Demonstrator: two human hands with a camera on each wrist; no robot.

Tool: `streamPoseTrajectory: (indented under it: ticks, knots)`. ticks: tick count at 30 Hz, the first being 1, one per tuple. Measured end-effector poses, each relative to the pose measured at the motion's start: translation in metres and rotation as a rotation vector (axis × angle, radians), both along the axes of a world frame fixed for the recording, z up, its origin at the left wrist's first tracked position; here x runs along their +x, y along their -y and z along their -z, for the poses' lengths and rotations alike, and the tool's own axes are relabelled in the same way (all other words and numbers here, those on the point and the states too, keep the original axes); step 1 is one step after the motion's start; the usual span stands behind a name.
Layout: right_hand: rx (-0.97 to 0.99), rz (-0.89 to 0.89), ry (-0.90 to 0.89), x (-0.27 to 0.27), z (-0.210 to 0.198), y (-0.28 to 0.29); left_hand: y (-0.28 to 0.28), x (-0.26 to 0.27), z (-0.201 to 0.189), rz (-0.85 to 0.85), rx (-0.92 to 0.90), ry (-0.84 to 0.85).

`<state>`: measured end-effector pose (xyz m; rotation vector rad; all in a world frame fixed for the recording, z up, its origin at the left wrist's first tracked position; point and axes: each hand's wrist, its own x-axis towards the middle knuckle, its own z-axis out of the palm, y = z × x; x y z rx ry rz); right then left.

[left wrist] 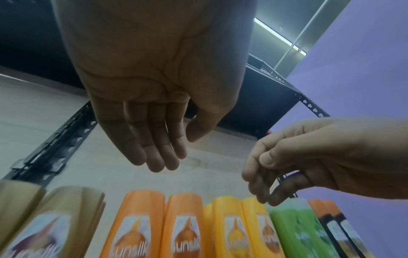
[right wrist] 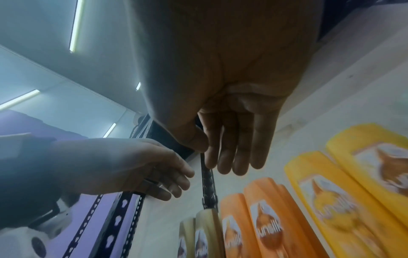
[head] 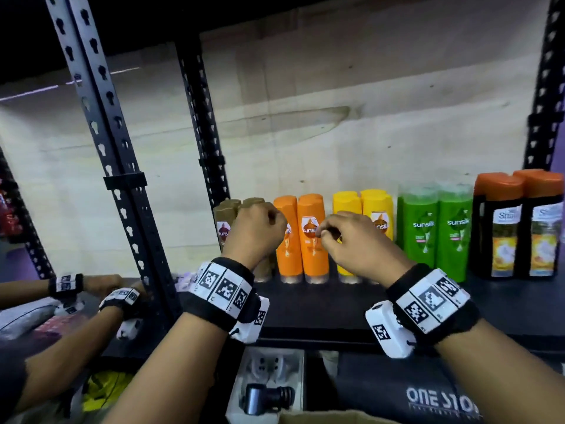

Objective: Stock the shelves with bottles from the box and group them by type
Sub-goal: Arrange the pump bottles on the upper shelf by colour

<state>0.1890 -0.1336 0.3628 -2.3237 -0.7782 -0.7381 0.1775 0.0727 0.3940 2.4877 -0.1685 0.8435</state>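
On the black shelf board (head: 336,304), bottles stand upright in pairs by colour: tan (head: 224,221), orange (head: 312,240), yellow (head: 377,209), green (head: 434,234), and black with orange caps (head: 519,231). My left hand (head: 269,218) hovers in front of the tan and orange pairs. Its fingers (left wrist: 163,157) hang relaxed and hold nothing. My right hand (head: 330,234) hangs before the orange and yellow pairs with loosely curled fingers (right wrist: 225,157); its thumb rests against the index finger with nothing held. In the right wrist view the orange bottles (right wrist: 264,223) and yellow bottles (right wrist: 353,192) lie below the fingers.
A perforated black upright (head: 122,185) stands left of the bottles. Another person's banded hands (head: 91,289) work on the neighbouring shelf at the left. Below the board are a white tray with a dark device (head: 266,390), a lettered black box (head: 412,390) and a cardboard edge (head: 336,419).
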Motion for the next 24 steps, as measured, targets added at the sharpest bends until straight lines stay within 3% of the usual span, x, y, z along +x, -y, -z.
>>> streamPoseTrajectory:
  ticks: [4, 9, 19, 24]
  knots:
    - [0.032, 0.003, 0.068, 0.051, -0.044, -0.011, 0.002, 0.047, -0.040, -0.014, -0.010, 0.016]
    - [-0.008, 0.007, 0.009, 0.097, -0.106, -0.021, -0.007, 0.095, -0.099, -0.060, 0.007, 0.003]
    - [-0.087, -0.002, -0.187, 0.157, -0.236, -0.044, -0.029, 0.136, -0.223, -0.131, 0.017, -0.205]
    - [-0.243, 0.005, -0.363, 0.158, -0.281, -0.049, -0.031, 0.140, -0.264, -0.126, 0.134, -0.391]
